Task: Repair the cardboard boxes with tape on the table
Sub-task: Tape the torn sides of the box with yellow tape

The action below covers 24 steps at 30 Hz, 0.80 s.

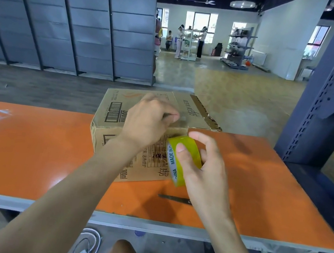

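Orange desk [28, 149] carries a box [119, 106]. Left hand [149, 121] fingers curled, pinching the tape end [181, 118] on the box top. Right hand [205, 171] fingers grasp the tape roll [181, 165].

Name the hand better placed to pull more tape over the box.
Right. The right hand grips the tape roll beside the box front, free to pull away; the left hand rests on the box top and can steady it.
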Tool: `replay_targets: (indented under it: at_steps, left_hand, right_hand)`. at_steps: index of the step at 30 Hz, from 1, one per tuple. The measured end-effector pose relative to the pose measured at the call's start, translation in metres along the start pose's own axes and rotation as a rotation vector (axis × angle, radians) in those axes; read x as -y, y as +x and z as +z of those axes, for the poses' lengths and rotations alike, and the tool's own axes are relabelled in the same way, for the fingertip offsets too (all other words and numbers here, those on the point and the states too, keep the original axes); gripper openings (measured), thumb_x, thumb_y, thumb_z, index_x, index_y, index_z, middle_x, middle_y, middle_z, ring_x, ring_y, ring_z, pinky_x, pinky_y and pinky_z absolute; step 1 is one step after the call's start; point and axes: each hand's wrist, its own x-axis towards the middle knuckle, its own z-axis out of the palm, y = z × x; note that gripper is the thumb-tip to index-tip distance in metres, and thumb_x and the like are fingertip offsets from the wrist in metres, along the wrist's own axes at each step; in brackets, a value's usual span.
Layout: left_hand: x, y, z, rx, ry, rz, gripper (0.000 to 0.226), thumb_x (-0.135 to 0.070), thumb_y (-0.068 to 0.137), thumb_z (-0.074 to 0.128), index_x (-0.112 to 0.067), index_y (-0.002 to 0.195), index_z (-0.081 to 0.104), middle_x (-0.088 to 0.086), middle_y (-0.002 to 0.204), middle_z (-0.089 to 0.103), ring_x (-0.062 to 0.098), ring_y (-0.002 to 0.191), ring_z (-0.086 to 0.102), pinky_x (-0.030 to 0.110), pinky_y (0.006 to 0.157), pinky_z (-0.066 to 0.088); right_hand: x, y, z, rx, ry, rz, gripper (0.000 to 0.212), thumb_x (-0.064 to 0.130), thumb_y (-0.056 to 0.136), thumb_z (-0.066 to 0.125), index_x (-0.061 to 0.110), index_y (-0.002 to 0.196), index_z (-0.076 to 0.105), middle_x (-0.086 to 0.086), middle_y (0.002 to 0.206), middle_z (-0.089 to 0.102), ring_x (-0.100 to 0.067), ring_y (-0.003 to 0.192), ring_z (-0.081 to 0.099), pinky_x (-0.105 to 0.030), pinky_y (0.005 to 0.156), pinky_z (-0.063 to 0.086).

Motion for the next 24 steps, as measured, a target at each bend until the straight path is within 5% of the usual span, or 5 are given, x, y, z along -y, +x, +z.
replay_targets:
  at_steps: [6,13,18,24]
  left_hand:
    - [0.020,-0.002,-0.013,0.314,0.042,0.240,0.037,-0.024,0.109,0.044,-0.027,0.143,0.058,-0.013,0.144,0.058,0.016,0.132,0.040,0.044,0.115,0.033]
    - [0.014,0.008,-0.034,0.677,0.140,0.171,0.063,-0.019,0.107,0.042,-0.043,0.160,0.017,-0.024,0.166,0.013,-0.002,0.152,-0.001,0.042,0.124,-0.004]
    - [0.018,0.004,-0.025,0.505,0.117,0.221,0.053,-0.038,0.105,0.050,-0.048,0.154,0.033,-0.026,0.162,0.027,0.001,0.152,0.016,0.051,0.118,0.012]
    - [0.017,0.000,-0.017,0.380,0.077,0.213,0.052,-0.032,0.103,0.057,-0.046,0.150,0.042,-0.025,0.157,0.039,0.003,0.150,0.028,0.049,0.121,0.016]
  right_hand:
    - [-0.002,0.000,0.000,-0.002,0.027,-0.003,0.043,0.063,0.085,0.058,0.050,0.126,0.052,0.014,0.121,0.068,-0.012,0.117,0.064,-0.047,0.090,0.057]
    - [-0.001,-0.003,-0.003,0.010,0.067,0.008,0.040,0.052,0.092,0.062,0.043,0.131,0.055,0.013,0.132,0.064,-0.011,0.125,0.060,-0.047,0.101,0.052]
    - [0.005,0.001,-0.006,0.010,0.073,0.012,0.038,0.046,0.096,0.063,0.039,0.133,0.058,0.013,0.131,0.065,-0.009,0.125,0.059,-0.044,0.105,0.049]
    - [0.010,-0.001,-0.004,-0.016,0.102,-0.010,0.045,0.050,0.091,0.061,0.035,0.133,0.060,0.012,0.127,0.067,-0.008,0.123,0.060,-0.043,0.105,0.050]
